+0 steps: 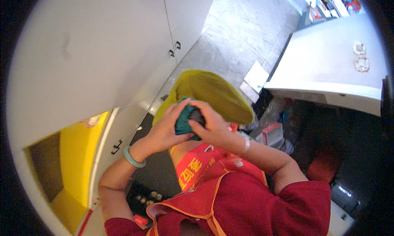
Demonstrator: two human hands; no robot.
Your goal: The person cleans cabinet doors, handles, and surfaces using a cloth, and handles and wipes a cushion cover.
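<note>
Between my two hands is a dark teal, soft-looking bundle [183, 119], with a dark patch or opening at its right side. My left hand [164, 130], below a pale green bangle [132, 158], grips its left side. The fingers of my right hand [212, 122] curve over its top and right side, and the thumb presses on the dark patch. Just beyond the hands spreads an olive-green fabric piece [215, 93], rounded at its right end; its lower part is hidden behind them. A red apron [197, 165] with yellow writing covers my front.
White cabinets [101, 51] with small dark handles stand at the left, above an open yellow-lined compartment [77, 156]. At the right is a white desk [326, 57] with several things under it. A white sheet or box [257, 76] lies near its corner on the grey floor [237, 39].
</note>
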